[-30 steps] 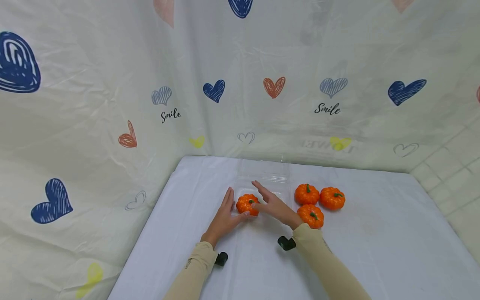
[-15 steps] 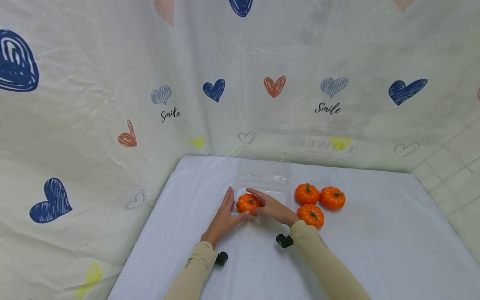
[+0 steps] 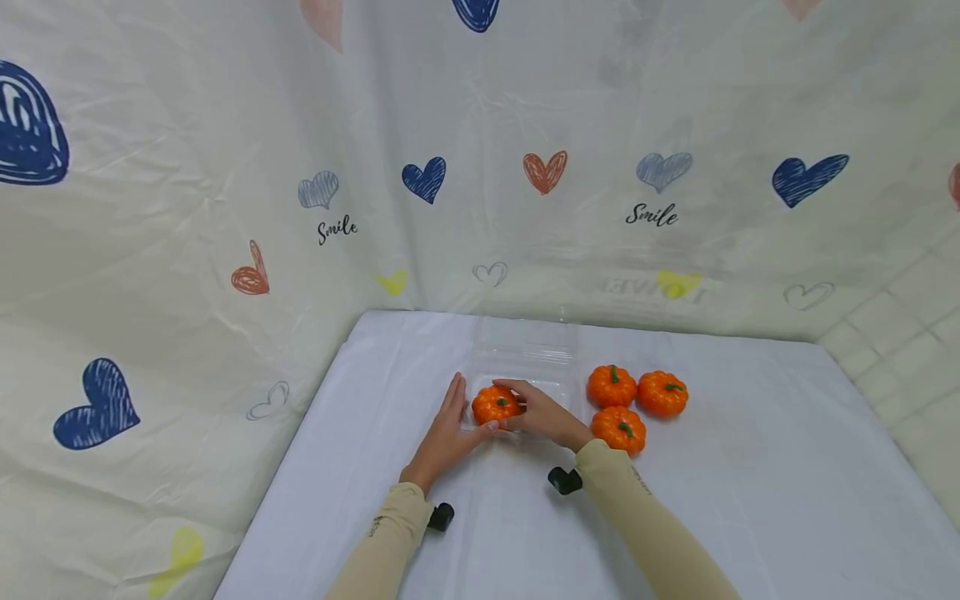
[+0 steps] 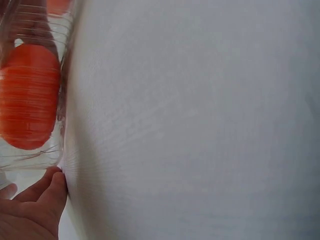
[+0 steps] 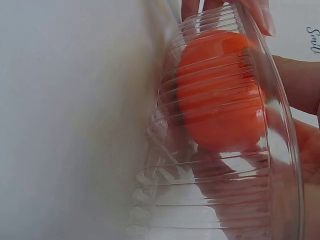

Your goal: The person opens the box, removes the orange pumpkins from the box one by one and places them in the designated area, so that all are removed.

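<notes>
A small orange pumpkin (image 3: 492, 405) with a green stem sits at the left end of a clear plastic clamshell container (image 3: 551, 389), whose lid stands raised at the back. My right hand (image 3: 545, 418) reaches over the container's right part and holds the pumpkin, fingers behind it and thumb in front. My left hand (image 3: 441, 440) rests against the container's left end with straight fingers, its thumb toward the front corner. In the left wrist view, fingertips of the left hand (image 4: 37, 207) touch the container's edge. The right wrist view has the pumpkin (image 5: 220, 92) behind the ribbed clear wall.
Right of the container, three more orange pumpkins stand close together: a left one (image 3: 611, 387), a right one (image 3: 662, 394) and a front one (image 3: 618, 430). A white cloth (image 3: 750, 483) covers the table. Behind hangs a curtain (image 3: 480, 108) printed with hearts.
My right hand has come down and left, and its fingers have closed in around the pumpkin. The left hand has stayed against the container. The head view has shifted slightly.
</notes>
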The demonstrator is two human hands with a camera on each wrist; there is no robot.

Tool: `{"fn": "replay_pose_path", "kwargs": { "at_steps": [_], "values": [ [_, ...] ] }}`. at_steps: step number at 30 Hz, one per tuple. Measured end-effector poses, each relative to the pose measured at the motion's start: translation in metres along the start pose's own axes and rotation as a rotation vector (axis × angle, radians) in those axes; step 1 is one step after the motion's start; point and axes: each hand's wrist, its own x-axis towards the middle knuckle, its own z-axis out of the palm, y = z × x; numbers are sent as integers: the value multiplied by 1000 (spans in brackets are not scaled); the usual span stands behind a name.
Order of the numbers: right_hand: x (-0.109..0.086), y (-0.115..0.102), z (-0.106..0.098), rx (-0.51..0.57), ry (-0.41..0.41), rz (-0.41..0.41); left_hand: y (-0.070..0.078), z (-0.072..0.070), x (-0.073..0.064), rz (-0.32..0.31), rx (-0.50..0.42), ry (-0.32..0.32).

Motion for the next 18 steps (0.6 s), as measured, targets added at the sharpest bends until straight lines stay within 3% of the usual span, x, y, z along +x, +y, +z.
{"fn": "replay_pose_path", "kwargs": {
  "at_steps": [8,18],
  "values": [
    [-2,1,-1,36,91,24,-1,1,0,-38,-28,-11],
    [-7,-11,-10,38,203,21,3,0,-1,-37,-41,-1]
  ]
}}
